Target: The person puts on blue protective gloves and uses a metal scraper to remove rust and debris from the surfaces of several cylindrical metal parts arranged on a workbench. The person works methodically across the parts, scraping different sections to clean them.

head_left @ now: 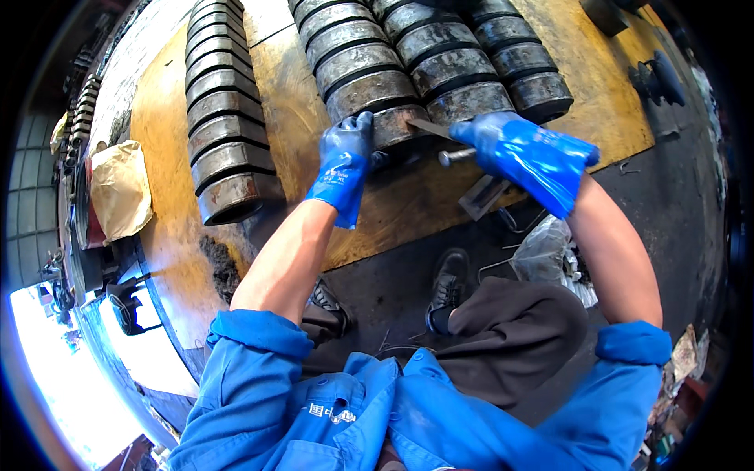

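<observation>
My left hand [345, 157], in a blue rubber glove, curls its fingers against the left edge of a dark metal ring [399, 125]. That ring lies on its side at the near end of a row of similar rings [357, 63]. My right hand [522, 149], gloved alike, is closed around a flat metal file [430, 127], whose tip reaches the ring's surface. A short metal rod with a round end [457, 158] shows just below the right hand's fingers; whether that hand holds it too, I cannot tell.
More ring rows lie on the yellowish table [298, 173], including a long row [224, 110] at left. Brown paper [122, 188] sits at the far left. Below the table's near edge are a plastic bag [546, 255] and my shoes [448, 286]. Dark cylindrical parts [658, 78] stand at right.
</observation>
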Demonstrator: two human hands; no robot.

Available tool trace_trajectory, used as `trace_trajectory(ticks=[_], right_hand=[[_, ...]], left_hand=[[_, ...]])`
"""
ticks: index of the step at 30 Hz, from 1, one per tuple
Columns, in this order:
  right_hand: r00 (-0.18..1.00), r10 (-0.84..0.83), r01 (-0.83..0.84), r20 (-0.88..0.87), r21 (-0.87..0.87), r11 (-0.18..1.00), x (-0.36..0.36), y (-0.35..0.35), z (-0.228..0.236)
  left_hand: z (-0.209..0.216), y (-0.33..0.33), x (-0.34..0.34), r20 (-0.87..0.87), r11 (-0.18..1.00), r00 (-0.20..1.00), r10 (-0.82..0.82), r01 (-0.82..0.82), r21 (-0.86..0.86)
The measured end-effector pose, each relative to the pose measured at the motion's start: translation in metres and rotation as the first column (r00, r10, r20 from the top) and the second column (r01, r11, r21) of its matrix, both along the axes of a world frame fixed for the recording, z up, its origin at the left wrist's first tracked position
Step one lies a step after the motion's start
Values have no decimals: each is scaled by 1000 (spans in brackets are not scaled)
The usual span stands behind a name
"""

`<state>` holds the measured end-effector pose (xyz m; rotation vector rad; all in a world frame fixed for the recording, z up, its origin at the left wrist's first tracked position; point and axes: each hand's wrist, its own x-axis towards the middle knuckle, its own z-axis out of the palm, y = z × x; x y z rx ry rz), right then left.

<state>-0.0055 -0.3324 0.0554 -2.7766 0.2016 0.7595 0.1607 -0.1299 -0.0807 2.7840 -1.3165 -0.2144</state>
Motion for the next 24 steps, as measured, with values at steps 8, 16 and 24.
trace_trajectory(ticks=[8, 16, 24], right_hand=[[980, 47, -61, 195, 65, 996, -19, -11, -9], [990, 125, -117, 60, -120, 986, -28, -3, 2], [962, 259, -272, -83, -265, 925, -6, 26, 8]], left_hand=[[-7, -3, 4, 23, 1000, 1000, 6, -6, -5], [-6, -5, 1, -14, 1000, 1000, 23, -23, 12], [-12, -2, 13, 15, 1000, 1000, 6, -7, 31]])
